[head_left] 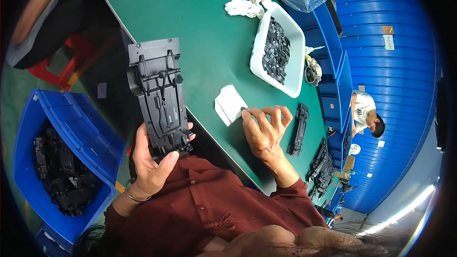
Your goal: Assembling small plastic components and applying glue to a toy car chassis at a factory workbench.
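My left hand (153,162) grips the lower end of a long black plastic chassis, like a toy car's underside (162,90), held up over the table's near edge. Its moulded ribs and rods face me. Over the green table, my right hand (264,131) has its thumb and forefinger together at the edge of a folded white pad, paper or cloth (230,104). A small dark piece (243,109) shows at those fingertips; its kind is too small to make out. The other right fingers are curled and spread apart.
A white tub (299,74) of small black parts (276,50) stands beyond my right hand. Another black chassis (299,129) lies right of it, near a heap of black parts (322,166). White gloves (252,2) lie at the back. A blue bin (102,162) stands lower left; people sit nearby.
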{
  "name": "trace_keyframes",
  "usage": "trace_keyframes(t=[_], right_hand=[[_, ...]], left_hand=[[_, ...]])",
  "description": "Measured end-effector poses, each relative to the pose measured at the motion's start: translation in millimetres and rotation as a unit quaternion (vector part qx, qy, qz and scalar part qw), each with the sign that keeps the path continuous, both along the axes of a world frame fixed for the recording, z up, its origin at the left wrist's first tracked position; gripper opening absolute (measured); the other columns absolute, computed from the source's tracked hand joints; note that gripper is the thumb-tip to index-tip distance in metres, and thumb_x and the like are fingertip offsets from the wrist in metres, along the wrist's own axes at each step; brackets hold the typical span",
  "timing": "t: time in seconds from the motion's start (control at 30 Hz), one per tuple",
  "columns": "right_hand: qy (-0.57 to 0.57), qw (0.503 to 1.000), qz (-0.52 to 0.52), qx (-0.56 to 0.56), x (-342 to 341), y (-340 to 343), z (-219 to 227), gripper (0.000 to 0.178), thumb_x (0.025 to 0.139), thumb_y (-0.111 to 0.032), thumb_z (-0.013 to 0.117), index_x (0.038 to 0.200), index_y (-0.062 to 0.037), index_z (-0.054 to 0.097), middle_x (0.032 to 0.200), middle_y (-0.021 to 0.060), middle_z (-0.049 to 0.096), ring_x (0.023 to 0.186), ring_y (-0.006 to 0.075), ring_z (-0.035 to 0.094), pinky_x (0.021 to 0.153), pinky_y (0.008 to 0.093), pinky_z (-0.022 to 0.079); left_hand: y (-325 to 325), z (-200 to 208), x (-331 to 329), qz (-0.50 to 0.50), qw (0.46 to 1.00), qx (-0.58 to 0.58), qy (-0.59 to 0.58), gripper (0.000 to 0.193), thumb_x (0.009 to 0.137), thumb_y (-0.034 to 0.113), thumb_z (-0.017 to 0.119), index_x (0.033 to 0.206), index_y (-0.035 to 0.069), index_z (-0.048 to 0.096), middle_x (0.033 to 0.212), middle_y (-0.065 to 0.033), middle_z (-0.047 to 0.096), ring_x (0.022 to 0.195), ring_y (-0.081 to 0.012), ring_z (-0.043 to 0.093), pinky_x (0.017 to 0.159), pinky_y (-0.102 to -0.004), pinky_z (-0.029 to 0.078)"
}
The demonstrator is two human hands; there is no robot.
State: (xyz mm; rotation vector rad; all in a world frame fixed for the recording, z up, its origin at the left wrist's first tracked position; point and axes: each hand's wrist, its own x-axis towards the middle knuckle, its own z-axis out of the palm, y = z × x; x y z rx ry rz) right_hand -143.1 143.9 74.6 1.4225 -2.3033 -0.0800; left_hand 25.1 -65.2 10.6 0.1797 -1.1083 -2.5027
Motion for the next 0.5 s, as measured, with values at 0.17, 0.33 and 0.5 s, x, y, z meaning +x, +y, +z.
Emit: trace_keyframes(t=[0.17,0.33,0.5], right_hand=[[-0.183,0.978,-0.040,-0.089,-7.2,-0.3,19.3,0.017,0.076,0.001,0.075,0.090,-0.0071,0.067,0.086,0.0023,0.067,0.079,0.0199,0.059,0.079,0.0341,0.045],[-0.544,0.767,-0.294,-0.168,-25.6,1.6,15.1,0.012,0.092,-0.010,0.069,0.091,0.0015,0.066,0.079,-0.0003,0.065,0.071,0.0046,0.056,0.064,0.0217,0.045],[-0.554,0.769,-0.292,-0.129,-43.5,2.4,10.3,0.013,0.090,-0.011,0.069,0.090,0.0019,0.067,0.076,-0.0015,0.063,0.069,0.0042,0.055,0.062,0.0216,0.044]], left_hand=[[0.5,1.0,-0.8,-0.004,1.000,0.003,0.001,0.065,0.093,0.003,0.062,0.147,-0.001,0.026,0.139,-0.0234,0.051,0.128,-0.0392,0.057,0.104,-0.0586,0.051],[1.9,2.5,-0.3,-0.007,1.000,0.004,0.006,0.065,0.092,0.003,0.061,0.147,-0.001,0.026,0.139,-0.0234,0.051,0.128,-0.0390,0.057,0.103,-0.0584,0.052],[2.2,4.7,-0.9,-0.004,1.000,0.006,0.003,0.065,0.092,0.003,0.061,0.147,-0.001,0.026,0.139,-0.0232,0.051,0.128,-0.0387,0.058,0.103,-0.0577,0.053]])
